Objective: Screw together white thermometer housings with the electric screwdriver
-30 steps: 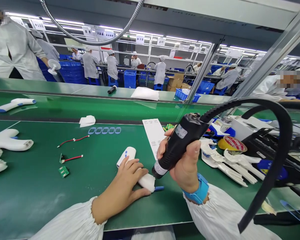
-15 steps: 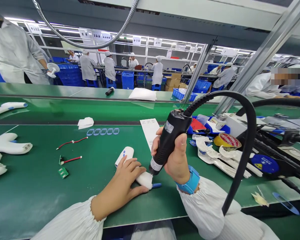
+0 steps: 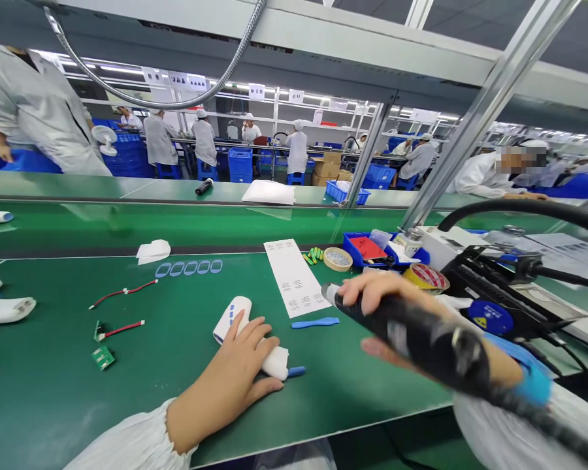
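Observation:
My left hand lies with fingers spread over a white thermometer casing with blue buttons, pressing it onto the green table. A blue trigger piece sticks out at the casing's near end. My right hand is wrapped round a black electric screwdriver, which is tipped nearly flat with its tip pointing left, away from the casing. Its black cable arcs off to the right. A blue plastic tool lies between casing and screwdriver.
A white label sheet, blue oval stickers, red wires, a small green circuit board and tape rolls lie around. White casings sit at left. Parts bins and a black fixture crowd the right. Coated workers stand beyond the conveyor.
My right hand lifted the screwdriver off the casing and swung it down to the right, nearly flat. The left hand stayed on the casing. The view shifted upward.

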Demonstrator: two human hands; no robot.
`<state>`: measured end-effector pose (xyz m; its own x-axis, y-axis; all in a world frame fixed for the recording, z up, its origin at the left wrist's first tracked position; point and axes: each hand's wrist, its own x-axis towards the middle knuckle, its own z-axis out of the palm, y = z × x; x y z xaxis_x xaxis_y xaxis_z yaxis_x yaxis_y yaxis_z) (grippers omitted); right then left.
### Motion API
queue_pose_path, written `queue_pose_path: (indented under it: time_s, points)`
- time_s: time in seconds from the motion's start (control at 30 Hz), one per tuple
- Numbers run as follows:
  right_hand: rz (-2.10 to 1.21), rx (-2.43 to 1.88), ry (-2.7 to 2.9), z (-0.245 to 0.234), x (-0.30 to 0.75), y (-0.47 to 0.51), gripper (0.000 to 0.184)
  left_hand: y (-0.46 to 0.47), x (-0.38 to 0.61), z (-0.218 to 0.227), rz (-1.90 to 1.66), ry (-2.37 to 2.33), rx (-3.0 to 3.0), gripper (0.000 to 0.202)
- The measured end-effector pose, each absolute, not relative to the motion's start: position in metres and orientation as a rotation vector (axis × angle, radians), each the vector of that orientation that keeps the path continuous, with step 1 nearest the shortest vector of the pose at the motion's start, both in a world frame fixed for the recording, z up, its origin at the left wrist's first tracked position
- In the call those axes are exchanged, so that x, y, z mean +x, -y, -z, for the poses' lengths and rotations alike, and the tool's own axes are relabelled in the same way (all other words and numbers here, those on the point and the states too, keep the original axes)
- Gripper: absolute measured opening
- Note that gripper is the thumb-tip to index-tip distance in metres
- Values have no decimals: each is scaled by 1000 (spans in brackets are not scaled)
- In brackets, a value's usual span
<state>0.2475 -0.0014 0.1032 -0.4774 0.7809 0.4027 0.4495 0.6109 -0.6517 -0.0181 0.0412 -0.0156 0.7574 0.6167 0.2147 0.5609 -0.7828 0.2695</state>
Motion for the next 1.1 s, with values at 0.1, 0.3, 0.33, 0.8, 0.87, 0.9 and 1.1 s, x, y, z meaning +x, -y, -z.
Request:
queue_pose_path:
  time_s: [0.1, 0.3, 0.33, 0.8, 0.87, 0.9, 1.1]
  points:
    - [-346, -1137, 2485, -77, 269, 14, 23, -42, -17, 7, -442, -862, 2736, 31]
    - [196, -1210, 2604, -1, 305, 25, 42, -49, -25, 1, -555, -1018, 2719, 38]
    - [212, -1211, 2617, 3, 309, 26, 43, -50, -26, 0, -546, -1034, 2719, 39]
    - [-551, -1576, 2422, -16, 233, -57, 5, -31, -6, 4, -387, -971, 2840, 37]
    - [-730, -1512, 2406, -18, 230, -54, 4, -31, -7, 6, -465, -991, 2825, 34]
    - [-827, -1468, 2399, -20, 230, -49, 5, -30, -8, 7, -498, -1010, 2815, 34]
    - [-1103, -1362, 2184, -32, 231, -22, 9, -30, -12, 9, -622, -1027, 2777, 31]
